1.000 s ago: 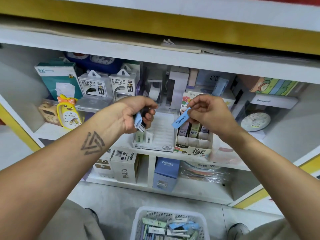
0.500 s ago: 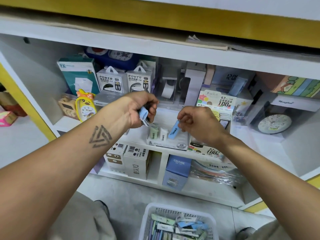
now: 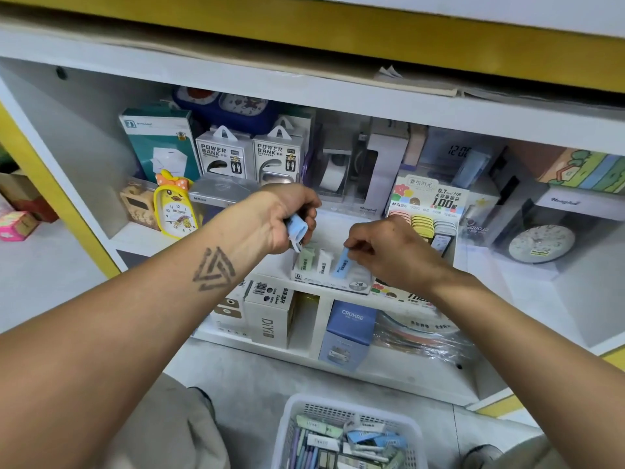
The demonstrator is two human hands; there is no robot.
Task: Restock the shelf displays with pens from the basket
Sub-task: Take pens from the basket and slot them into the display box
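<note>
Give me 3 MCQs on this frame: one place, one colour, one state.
1. Where is the white basket?
A. on the floor below the shelf
B. on the top shelf
C. in the left hand

2. What colour is the pack that the right hand pinches?
A. red
B. light blue
C. black

3. What is the left hand doing?
A. hanging idle
B. pressing flat on the shelf
C. gripping blue packs

Key: 1 A, it sits at the bottom of the view on the grey floor; 2 B, the blue pack stands in the display tray; 3 C, fingers curl round the packs.

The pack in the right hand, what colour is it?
Light blue pack, seen in the head view.
</note>
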